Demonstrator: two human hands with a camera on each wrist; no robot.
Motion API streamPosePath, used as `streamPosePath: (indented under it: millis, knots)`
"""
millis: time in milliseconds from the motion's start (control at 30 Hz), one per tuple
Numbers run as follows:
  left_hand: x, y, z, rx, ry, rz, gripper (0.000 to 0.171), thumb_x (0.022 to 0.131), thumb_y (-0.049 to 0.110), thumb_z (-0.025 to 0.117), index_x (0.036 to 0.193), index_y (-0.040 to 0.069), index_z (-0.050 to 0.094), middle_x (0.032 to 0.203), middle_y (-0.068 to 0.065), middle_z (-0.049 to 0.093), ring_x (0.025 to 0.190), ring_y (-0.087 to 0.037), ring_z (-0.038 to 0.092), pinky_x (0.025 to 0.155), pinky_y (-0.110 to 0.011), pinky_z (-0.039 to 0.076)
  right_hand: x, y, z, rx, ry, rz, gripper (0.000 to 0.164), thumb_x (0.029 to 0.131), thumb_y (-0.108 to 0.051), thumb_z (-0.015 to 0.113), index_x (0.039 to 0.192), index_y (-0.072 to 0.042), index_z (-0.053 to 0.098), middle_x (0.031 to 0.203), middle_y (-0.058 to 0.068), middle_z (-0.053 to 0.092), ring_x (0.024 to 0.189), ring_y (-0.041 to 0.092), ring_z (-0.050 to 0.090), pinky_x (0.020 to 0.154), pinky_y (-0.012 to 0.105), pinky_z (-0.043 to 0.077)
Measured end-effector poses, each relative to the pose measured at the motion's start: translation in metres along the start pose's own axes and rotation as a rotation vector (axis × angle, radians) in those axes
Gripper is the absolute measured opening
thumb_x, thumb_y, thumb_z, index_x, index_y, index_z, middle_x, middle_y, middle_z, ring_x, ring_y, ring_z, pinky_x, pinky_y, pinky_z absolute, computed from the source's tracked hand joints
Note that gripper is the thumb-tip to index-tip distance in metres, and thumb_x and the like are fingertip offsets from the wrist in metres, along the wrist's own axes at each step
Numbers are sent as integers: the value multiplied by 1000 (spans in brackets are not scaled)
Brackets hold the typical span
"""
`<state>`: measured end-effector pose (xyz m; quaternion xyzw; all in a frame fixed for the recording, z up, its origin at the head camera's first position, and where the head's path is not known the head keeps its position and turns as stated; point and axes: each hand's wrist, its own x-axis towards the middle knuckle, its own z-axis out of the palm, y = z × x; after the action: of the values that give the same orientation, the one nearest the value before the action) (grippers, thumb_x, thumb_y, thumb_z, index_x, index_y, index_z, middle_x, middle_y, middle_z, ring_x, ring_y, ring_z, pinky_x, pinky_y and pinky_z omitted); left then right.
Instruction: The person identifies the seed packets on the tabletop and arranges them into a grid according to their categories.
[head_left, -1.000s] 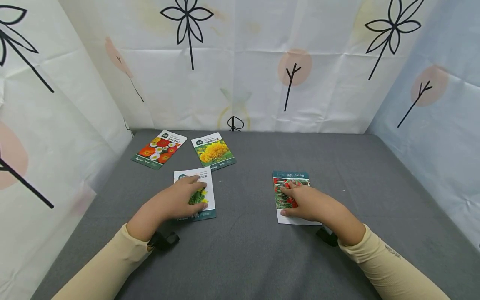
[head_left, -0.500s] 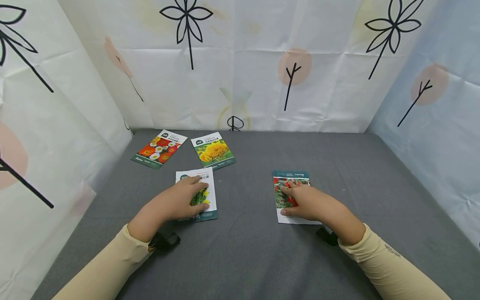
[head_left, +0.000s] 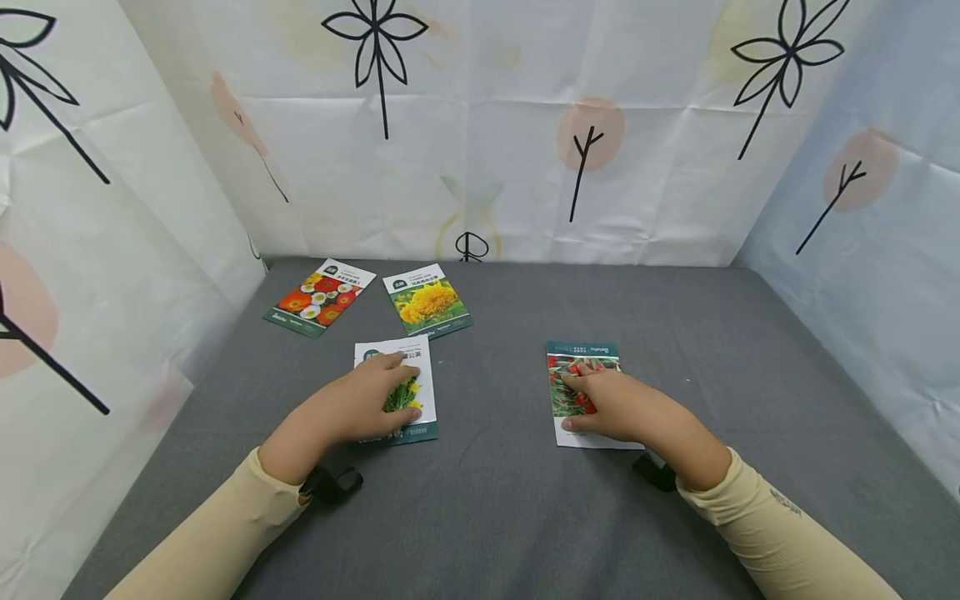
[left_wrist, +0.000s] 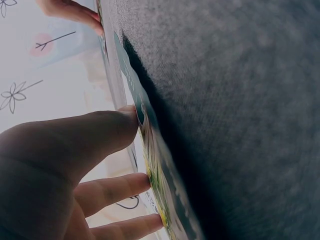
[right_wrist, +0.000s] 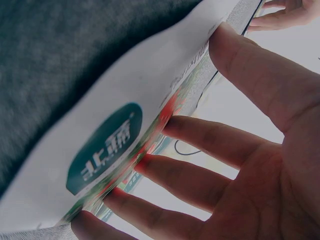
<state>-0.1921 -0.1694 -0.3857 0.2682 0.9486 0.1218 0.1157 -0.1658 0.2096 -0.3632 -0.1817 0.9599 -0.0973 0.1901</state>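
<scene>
My left hand point(head_left: 358, 405) rests with spread fingertips on a white-and-green seed packet point(head_left: 424, 375) picturing yellow flowers and green leaves. The left wrist view has the thumb and two fingers touching the face of that packet point(left_wrist: 156, 172), whose near edge bows up slightly off the cloth. On the right, my right hand point(head_left: 618, 406) lays its fingertips on a second seed packet point(head_left: 564, 398) with red blooms, its header strip toward me. Up close in the right wrist view, thumb and fingers press on this packet point(right_wrist: 95, 145), with none seen underneath. Each palm covers part of its packet.
Behind the left hand lie two more flower seed packets, one orange-red point(head_left: 318, 298) and one yellow point(head_left: 429, 302). The yellow one's lower corner meets the left-hand packet. Grey cloth point(head_left: 487, 508) covers the table, enclosed by printed fabric walls point(head_left: 510, 183).
My left hand and the packet beneath it have slid slightly to the right. My right hand and its packet stay in place.
</scene>
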Motion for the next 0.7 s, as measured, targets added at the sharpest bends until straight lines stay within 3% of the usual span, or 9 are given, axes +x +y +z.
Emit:
streamPosePath:
  millis: [700]
  knots:
    - [1,0,1,2,1,3,66,100,42,70,154,7,55,165,-27,41,154,-48,37,122,-65,37,0,0,0,2,4,1,79,99,-44,74,162,-7,44,169,31,31,157,50,31,122,66,36]
